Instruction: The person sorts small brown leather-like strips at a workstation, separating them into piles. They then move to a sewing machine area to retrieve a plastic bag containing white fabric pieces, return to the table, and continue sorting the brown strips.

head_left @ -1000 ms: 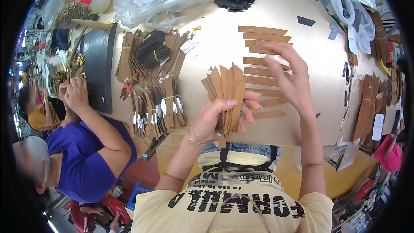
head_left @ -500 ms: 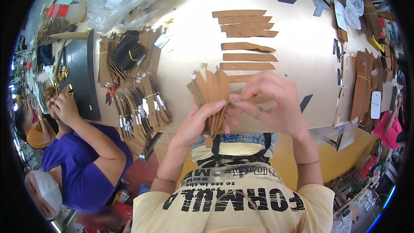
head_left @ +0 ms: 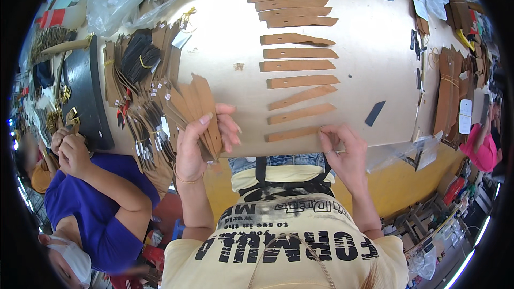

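My left hand (head_left: 199, 138) is closed around a fanned bundle of brown leather strips (head_left: 197, 101), thumb on top and fingers partly spread behind. My right hand (head_left: 344, 147) rests at the table's near edge, fingers curled, with thumb and fingertip at the right end of the nearest laid-out leather strip (head_left: 292, 134). Beyond it, several like strips (head_left: 301, 66) lie crosswise in a column, each with a small slot near its left end and a slanted right end. Two of the nearer ones are slightly tilted, and the farthest few overlap.
Tied bundles of brown strips (head_left: 155, 128) with white tags and a black bundle (head_left: 140, 61) lie on the left. More brown bundles (head_left: 447, 93) lie far right. Clear plastic bags (head_left: 139, 0) fill the back left. A co-worker in purple (head_left: 101, 198) works beside me, left.
Several strips now lie in the near part of the column. My left hand has moved left with its bundle; my right hand has come down to the nearest strip. The view has shifted somewhat.
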